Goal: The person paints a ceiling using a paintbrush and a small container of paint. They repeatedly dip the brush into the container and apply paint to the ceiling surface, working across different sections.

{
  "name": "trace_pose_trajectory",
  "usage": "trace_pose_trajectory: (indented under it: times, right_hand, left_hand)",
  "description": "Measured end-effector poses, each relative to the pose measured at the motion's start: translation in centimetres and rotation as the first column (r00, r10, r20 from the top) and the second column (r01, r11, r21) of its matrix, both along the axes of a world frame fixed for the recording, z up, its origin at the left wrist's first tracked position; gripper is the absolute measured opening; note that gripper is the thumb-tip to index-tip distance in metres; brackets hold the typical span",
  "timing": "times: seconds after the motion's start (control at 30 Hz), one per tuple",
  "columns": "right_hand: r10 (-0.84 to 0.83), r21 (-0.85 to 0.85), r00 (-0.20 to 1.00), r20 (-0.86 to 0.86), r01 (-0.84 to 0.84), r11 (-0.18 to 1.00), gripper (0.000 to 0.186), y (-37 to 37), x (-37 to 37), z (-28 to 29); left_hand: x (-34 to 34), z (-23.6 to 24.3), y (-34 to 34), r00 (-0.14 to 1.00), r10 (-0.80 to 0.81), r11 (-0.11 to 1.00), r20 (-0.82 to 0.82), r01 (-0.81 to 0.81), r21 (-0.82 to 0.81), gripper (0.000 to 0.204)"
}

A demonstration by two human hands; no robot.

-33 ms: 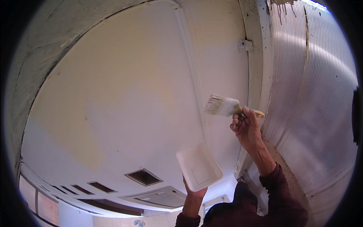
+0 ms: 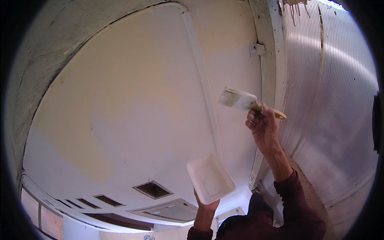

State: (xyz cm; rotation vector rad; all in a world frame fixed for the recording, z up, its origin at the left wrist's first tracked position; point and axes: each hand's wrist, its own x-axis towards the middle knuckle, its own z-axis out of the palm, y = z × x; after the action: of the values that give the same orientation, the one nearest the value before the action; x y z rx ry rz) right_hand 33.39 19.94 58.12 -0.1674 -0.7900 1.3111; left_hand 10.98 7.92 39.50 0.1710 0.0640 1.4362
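My right hand (image 2: 264, 130) pinches the yellowish handle of a wide paintbrush (image 2: 240, 100). White paint coats the brush, and its bristle tips look dark and streaky, pointing left in front of a wall (image 2: 140, 80). I cannot tell whether they touch the surface. That wall is part cream-yellow, part white. Lower down, my left hand (image 2: 207, 205) grips a shallow white plastic tray (image 2: 212, 180) from its underside, with most fingers hidden behind it. The tray tilts so that its inside shows, white with faint smears.
A white conduit (image 2: 202, 76) runs down the wall. Right of it stand a post with a small metal bracket (image 2: 257, 49) and a corrugated translucent panel (image 2: 308, 92). A framed square opening (image 2: 152, 189) and several slots are low on the wall.
My right hand has raised the paintbrush slightly, and its bristles sit higher against the wall. The tray in my left hand has barely moved.
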Motion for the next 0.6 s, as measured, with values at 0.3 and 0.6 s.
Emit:
trace_pose_trajectory:
  times: [0.3,0.6]
  right_hand:
    - [-0.816,0.619,0.522,-0.248,0.733,0.281,0.031,10.8,1.7,17.0]
    - [-0.914,0.553,0.312,-0.258,0.824,0.126,0.029,15.0,1.6,20.4]
  left_hand:
    - [0.2,-0.9,-0.5,0.993,0.026,1.0,-0.118,-0.024,0.015,0.058]
    - [-0.5,-3.5,-1.8,0.997,0.072,0.997,-0.04,-0.071,0.034,0.058]
